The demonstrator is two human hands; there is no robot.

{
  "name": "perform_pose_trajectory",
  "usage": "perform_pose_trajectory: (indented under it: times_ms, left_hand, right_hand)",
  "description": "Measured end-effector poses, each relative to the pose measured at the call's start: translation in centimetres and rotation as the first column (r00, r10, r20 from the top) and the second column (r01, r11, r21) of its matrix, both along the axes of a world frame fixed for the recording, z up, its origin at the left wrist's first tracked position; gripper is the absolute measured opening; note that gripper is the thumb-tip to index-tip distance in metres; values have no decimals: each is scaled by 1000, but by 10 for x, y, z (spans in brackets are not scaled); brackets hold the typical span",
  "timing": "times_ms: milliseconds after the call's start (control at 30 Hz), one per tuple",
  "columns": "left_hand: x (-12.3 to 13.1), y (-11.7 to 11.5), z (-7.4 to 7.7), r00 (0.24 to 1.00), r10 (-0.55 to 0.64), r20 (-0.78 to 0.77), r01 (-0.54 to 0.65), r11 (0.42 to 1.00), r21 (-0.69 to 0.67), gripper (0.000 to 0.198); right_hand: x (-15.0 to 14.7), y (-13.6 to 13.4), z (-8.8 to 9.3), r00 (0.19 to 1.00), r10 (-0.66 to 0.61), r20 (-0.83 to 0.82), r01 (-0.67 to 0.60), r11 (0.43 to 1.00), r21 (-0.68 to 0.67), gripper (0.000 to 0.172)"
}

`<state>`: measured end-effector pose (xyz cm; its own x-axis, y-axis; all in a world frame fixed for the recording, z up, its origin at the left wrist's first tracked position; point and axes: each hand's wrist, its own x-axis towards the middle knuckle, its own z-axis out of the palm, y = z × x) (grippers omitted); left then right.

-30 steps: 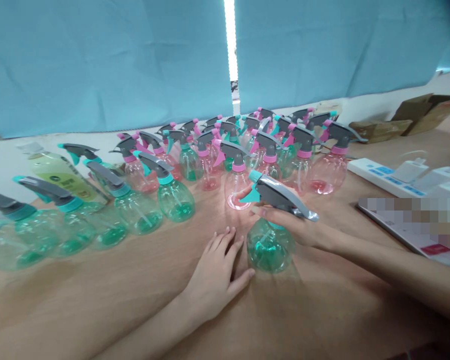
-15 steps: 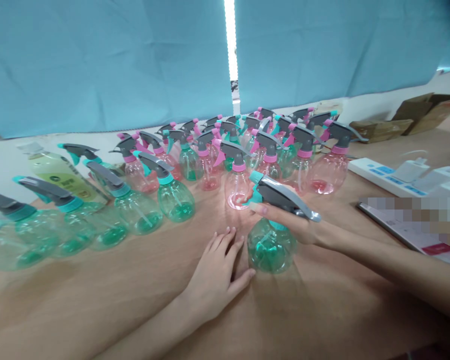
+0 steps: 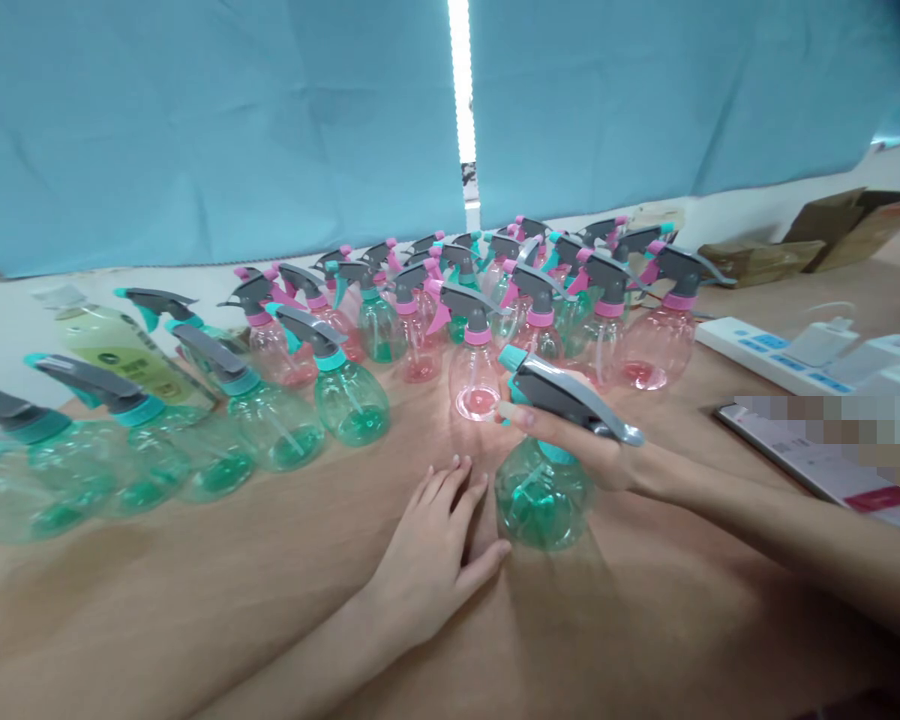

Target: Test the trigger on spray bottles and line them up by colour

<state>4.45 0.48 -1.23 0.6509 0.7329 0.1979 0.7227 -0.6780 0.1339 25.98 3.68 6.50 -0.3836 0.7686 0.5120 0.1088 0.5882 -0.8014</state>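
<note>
My right hand (image 3: 577, 432) is wrapped round the neck and trigger of a green spray bottle (image 3: 544, 500) with a grey and turquoise head. The bottle is upright at the middle right, its nozzle pointing left; the fingers behind it are mostly hidden. Flat on the wooden table (image 3: 285, 590) lies my left hand (image 3: 439, 545), fingers stretched out, just left of that bottle and holding nothing. Beyond my hands stands a pink spray bottle (image 3: 476, 375). Another green spray bottle (image 3: 352, 400) is farther left.
Several green and pink spray bottles crowd the back and left, among them a pink one (image 3: 656, 345). A labelled yellowish bottle (image 3: 112, 340) stands back left. To the right are a power strip (image 3: 765, 350), a phone-like device (image 3: 787, 450) and cardboard boxes (image 3: 840, 235). A blue sheet (image 3: 232, 130) hangs behind.
My right fingers have shifted slightly at the trigger, which seems drawn in closer to the neck. My left hand and the other bottles have stayed in place.
</note>
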Motion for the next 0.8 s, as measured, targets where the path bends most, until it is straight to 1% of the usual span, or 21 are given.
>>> perform_pose_trajectory:
  times_ms: [100, 200, 267, 333, 533, 700, 800]
  left_hand:
    - [0, 0, 0, 1000, -3, 1, 3, 1000, -7, 57]
    - [0, -1, 0, 1000, -2, 1, 2, 1000, -11, 57]
    - [0, -1, 0, 1000, 0, 6, 0, 1000, -13, 57]
    - [0, -1, 0, 1000, 3, 14, -3, 1000, -19, 57]
    - [1, -1, 4, 1000, 13, -13, -13, 999, -39, 57]
    - [2, -2, 5, 1000, 18, -20, -19, 999, -43, 56]
    - [2, -2, 5, 1000, 16, 3, -16, 999, -39, 54]
  right_hand:
    - [0, 0, 1, 1000, -1, 15, 1, 1000, -9, 30]
    - [0, 2, 0, 1000, -2, -2, 2, 999, 41, 30]
    - [0, 2, -2, 1000, -1, -2, 1, 999, 51, 27]
    - [0, 2, -4, 1000, -8, 14, 7, 999, 31, 23]
    - [1, 3, -9, 996, -77, 50, 78, 997, -16, 18]
    - [0, 5, -14, 991, -126, 39, 126, 992, 8, 21]
    - [-1, 2, -16, 981, -191, 41, 190, 981, 26, 23]
